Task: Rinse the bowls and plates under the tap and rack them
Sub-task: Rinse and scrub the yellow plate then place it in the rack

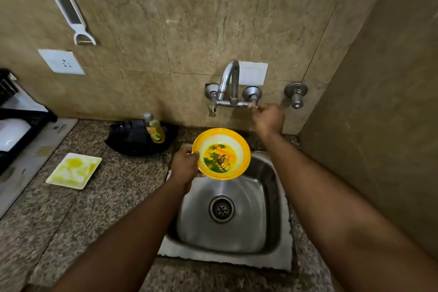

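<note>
Left hand (186,168) grips yellow bowl (221,153) at its left rim, thumb over the edge, fingers curled underneath. Bowl held above back-left part of sink (272,261), tilted so the painted inside faces up toward the camera. Right hand (269,119) up at right tap handle (253,99), fingers closed around or against its end; exact pinch hidden by the knuckles. No water visible from spout (234,83).

Key relation: spout outlet sits above the bowl's upper right rim, nearly straight over it. Bowl already close under the outlet, so only a small shift back and right needed to centre it in the stream. Left hand carries the bowl, right hand nearer the valve. Likely step: opening the tap.

Square plate (74,170) with yellow-green residue lies flat on desk (99,216), well left of the sink, nearer left hand. Rack (16,130) at far left edge, already holds something white. Soap bottle (155,130) stands behind the sink, just left of bowl.

Risk: splash off tilted bowl once water flows.
</note>
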### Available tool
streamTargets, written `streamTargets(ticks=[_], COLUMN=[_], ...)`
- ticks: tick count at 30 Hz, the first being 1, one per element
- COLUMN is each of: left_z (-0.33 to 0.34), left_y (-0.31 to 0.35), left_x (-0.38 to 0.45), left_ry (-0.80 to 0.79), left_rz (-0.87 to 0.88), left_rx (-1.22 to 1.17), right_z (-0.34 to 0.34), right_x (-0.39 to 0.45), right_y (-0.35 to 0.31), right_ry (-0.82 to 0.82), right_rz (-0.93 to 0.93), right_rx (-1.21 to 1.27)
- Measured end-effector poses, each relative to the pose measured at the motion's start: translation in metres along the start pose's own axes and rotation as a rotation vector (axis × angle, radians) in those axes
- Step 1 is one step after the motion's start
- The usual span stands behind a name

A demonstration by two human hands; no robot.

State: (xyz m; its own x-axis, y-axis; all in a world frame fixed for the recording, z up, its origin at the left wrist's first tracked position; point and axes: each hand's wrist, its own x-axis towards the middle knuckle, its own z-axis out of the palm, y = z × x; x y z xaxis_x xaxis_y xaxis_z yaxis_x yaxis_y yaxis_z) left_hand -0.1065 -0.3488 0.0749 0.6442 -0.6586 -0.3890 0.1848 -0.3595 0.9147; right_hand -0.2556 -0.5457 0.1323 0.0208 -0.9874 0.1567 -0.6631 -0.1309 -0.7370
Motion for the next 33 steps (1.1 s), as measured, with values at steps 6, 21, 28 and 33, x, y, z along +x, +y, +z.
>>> streamTargets(ticks=[6,21,28,33], left_z=[-0.003,-0.012,-0.013,-0.009], left_y=[0.01,0.009,0.022,0.017], left_x=[0.014,0.042,0.034,0.029], left_ry=[-0.019,0.095,0.266,0.253], left_rz=[-0.011,0.149,0.419,0.414], left_rx=[-0.019,0.211,0.465,0.54], right_z=[0.006,0.004,0.031,0.032], right_x=[0.005,-0.089,-0.143,-0.118], right_y=[-0.001,0.003,0.048,0.048], right_ry=[0.015,-0.154,-0.657,-0.632], right_rz=[0.117,-0.279,-0.758,-0.59], right_rx=[0.068,-0.252,-0.436,-0.513])
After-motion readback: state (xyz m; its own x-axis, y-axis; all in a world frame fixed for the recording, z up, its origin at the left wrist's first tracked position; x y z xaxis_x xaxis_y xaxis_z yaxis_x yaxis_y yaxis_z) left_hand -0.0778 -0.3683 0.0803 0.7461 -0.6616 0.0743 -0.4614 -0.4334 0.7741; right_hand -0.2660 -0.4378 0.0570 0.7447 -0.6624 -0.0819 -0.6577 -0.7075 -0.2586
